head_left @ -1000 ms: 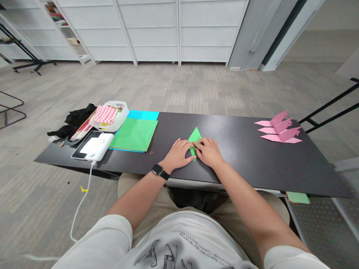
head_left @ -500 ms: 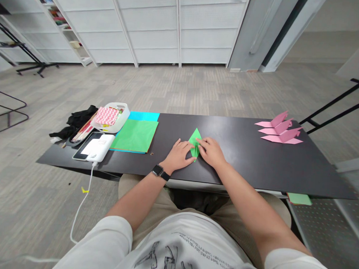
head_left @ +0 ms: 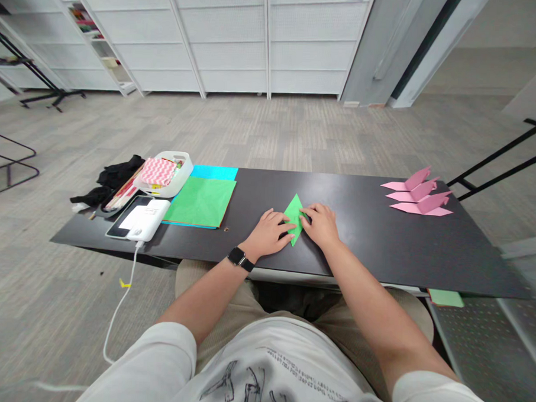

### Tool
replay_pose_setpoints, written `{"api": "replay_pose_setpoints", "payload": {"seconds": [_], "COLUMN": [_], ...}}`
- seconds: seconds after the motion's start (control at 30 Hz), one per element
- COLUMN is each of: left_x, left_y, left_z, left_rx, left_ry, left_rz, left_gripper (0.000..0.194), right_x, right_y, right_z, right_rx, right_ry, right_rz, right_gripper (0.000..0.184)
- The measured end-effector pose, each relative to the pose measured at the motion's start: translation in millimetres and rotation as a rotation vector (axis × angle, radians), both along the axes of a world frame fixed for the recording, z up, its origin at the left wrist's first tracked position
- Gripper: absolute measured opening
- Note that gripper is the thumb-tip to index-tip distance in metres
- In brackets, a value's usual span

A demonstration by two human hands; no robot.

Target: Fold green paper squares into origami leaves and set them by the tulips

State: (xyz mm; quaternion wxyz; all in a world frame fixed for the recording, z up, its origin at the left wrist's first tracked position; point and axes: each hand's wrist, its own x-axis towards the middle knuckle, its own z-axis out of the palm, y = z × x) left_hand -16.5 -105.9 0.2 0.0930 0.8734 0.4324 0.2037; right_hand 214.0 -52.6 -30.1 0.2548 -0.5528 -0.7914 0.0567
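A green sheet of origami paper (head_left: pixel 296 209), folded into a narrow diamond, lies on the dark table in front of me. My left hand (head_left: pixel 271 232), with a black watch on its wrist, holds the paper's left edge with fingertips and thumb. At the right edge, the bent fingers and thumb of my right hand (head_left: pixel 321 224) grip the paper. The fingers cover parts of both side edges, while the top and bottom points show.
Pink folded paper birds (head_left: pixel 422 193) stand at the table's right. Leftward are green paper sheets (head_left: pixel 201 201) over blue ones, a white basket (head_left: pixel 187 171), a white power bank (head_left: pixel 148 220) with a cable, a phone (head_left: pixel 122 223) and black cloth (head_left: pixel 118 174).
My right fingers have moved from the middle of the paper to its right edge. The diamond has shifted slightly right and toward me, and its middle is less covered.
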Motion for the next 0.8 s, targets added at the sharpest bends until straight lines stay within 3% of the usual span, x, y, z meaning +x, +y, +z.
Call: {"api": "replay_pose_setpoints", "payload": {"seconds": [0.3, 0.47, 0.67, 0.8], "left_x": [-0.5, -0.4, 0.1, -0.5], "left_y": [1.2, 1.4, 1.4, 1.8], "left_z": [-3.4, -5.1, -5.6, -5.7], "left_rx": [0.049, 0.087, 0.079, 0.081], "left_ry": [-0.014, -0.025, -0.025, -0.041], "left_rz": [-0.013, 0.004, -0.007, -0.036], "left_gripper": [0.029, 0.028, 0.028, 0.028], "right_x": [1.7, 2.0, 1.0, 1.2], "right_y": [2.2, 3.5, 0.1, -4.1], "right_z": [3.3, -0.3, 3.6, 9.8], "right_rx": [-0.071, -0.103, -0.062, -0.031], "right_ry": [0.17, 0.238, 0.119, 0.058], "right_rz": [0.068, 0.134, 0.164, 0.209], "right_gripper": [0.022, 0.032, 0.017, 0.022]}}
